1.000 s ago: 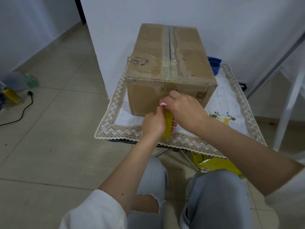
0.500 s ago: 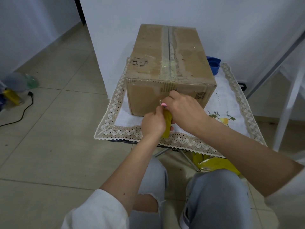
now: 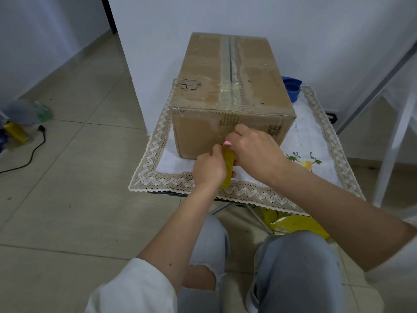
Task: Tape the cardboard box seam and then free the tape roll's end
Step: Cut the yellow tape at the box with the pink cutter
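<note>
The large brown cardboard box (image 3: 232,96) stands on a small counter covered by a white lace-edged cloth (image 3: 162,141), its top seam running away from the person. Clear tape glints over the near part of that seam and down the front face, while the far stretch shows a dark open line, so the seam looks partly taped at best. The right hand (image 3: 257,152) is at the box's front face, its fingers curled, pinching at something there that I cannot make out. The left hand (image 3: 208,168) grips the yellow tape roll (image 3: 227,166) just in front of the box, fingers wrapped round it. Freeing the roll's end seems not yet done
</note>
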Tool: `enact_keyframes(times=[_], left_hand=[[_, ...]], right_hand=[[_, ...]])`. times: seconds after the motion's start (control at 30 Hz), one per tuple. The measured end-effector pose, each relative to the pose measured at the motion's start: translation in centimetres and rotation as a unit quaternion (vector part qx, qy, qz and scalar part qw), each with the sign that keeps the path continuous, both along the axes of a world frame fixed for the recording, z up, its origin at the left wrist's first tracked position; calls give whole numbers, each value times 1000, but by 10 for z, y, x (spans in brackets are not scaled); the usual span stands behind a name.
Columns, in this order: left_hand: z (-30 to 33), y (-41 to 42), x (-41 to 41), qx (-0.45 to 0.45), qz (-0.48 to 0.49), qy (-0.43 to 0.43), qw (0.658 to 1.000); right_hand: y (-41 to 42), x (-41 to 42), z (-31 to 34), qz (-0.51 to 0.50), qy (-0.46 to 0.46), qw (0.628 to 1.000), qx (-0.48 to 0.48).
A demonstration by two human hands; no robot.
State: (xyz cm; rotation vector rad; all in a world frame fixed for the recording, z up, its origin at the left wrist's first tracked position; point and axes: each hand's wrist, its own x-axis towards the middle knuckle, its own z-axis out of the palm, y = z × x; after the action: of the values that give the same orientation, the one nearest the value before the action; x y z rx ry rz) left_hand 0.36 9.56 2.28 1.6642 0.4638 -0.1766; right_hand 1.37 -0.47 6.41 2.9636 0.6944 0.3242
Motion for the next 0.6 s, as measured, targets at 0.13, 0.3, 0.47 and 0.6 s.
enact_keyframes(times=[0.13,0.3,0.47,0.6], left_hand=[[0,-1,-1,-1,3,-5,1000],[-2,-2,-3,-7,3,-8,1000],[-2,-2,-2,10,14,-24,1000],[-1,0,-4,-9,9,-17,1000]], right_hand=[[2,1,5,3,8,1000,-8],[8,0,13,1,7,999,-49],[18,-1,22,6,14,996,-89],[17,0,25,7,24,995,-101]])
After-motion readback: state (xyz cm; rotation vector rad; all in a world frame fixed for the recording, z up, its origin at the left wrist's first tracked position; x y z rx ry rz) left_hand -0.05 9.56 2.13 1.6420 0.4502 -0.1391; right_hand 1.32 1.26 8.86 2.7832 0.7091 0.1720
